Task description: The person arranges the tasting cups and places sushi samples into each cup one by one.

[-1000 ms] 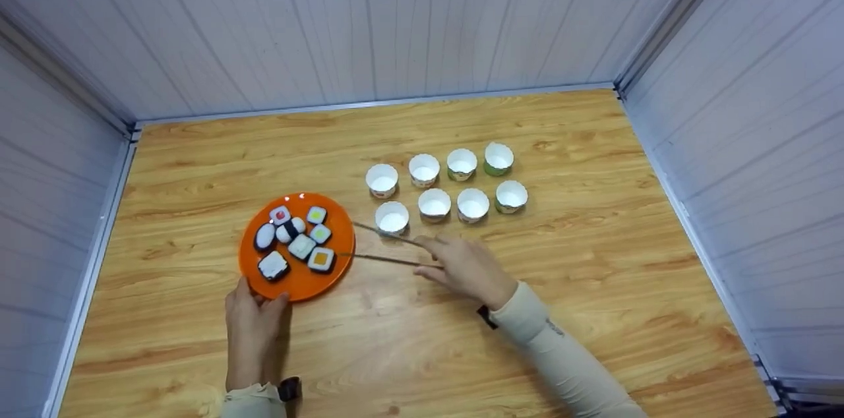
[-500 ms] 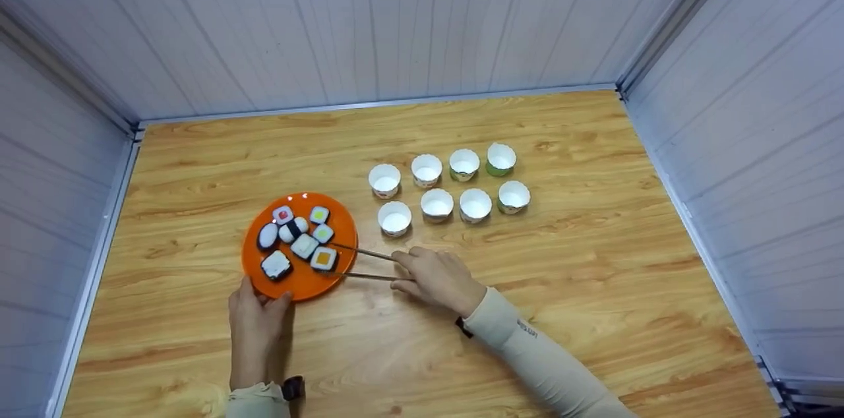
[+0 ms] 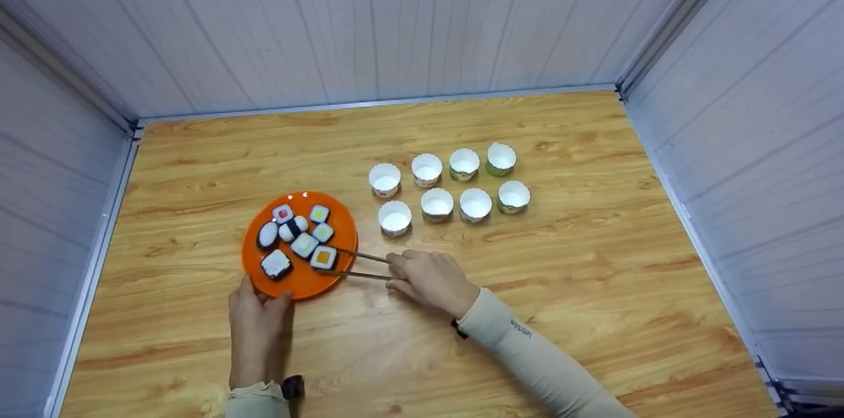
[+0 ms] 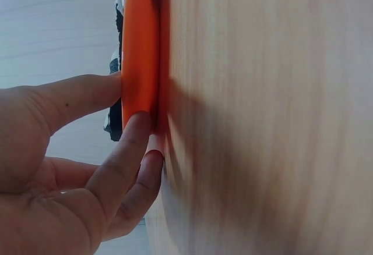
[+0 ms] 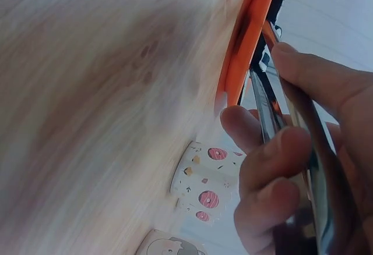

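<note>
My left hand (image 3: 256,319) grips the near-left rim of a round orange plate (image 3: 303,286). In the left wrist view its fingertips pinch the plate's edge (image 4: 140,45) from above and from the side. Several toy-like sushi pieces lie on the plate. My right hand (image 3: 432,283) holds metal tongs (image 3: 362,255), whose two arms are spread over the plate's right side. Their tips stand on either side of a square sushi roll (image 3: 323,258) with an orange centre. In the right wrist view, the thumb and fingers wrap the tongs (image 5: 265,98), with the tips partly hidden by the plate rim.
Two rows of white-lined paper cups (image 3: 436,205) stand right of the plate, beyond my right hand. The nearest cup (image 3: 395,218) is close to the plate. White panel walls (image 3: 395,22) border the wooden table (image 3: 593,240) at the back and sides.
My right hand has moved left and slightly nearer, bringing the tongs from the plate's right edge to around the orange-centred sushi roll. The left hand stays at the rim.
</note>
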{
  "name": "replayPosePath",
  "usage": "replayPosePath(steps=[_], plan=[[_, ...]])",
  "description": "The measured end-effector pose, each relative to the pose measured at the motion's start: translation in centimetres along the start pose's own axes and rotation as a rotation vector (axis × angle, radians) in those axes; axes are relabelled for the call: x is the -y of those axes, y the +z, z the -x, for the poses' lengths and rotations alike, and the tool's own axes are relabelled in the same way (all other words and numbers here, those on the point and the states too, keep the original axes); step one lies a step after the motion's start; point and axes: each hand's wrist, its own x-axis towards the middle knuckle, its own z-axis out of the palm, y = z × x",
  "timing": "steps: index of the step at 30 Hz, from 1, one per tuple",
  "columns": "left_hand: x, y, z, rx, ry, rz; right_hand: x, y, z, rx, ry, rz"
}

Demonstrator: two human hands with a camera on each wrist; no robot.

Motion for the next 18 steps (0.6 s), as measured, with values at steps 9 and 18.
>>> replayPosePath(steps=[9, 18], plan=[[0.0, 0.0, 0.3, -0.030, 0.043, -0.023, -0.3, 0.0, 0.5, -0.027, -0.028, -0.016], [0.1, 0.0, 0.0, -0.012, 0.036, -0.002, -1.2, -1.4, 1.3, -0.072, -0.039, -0.030]])
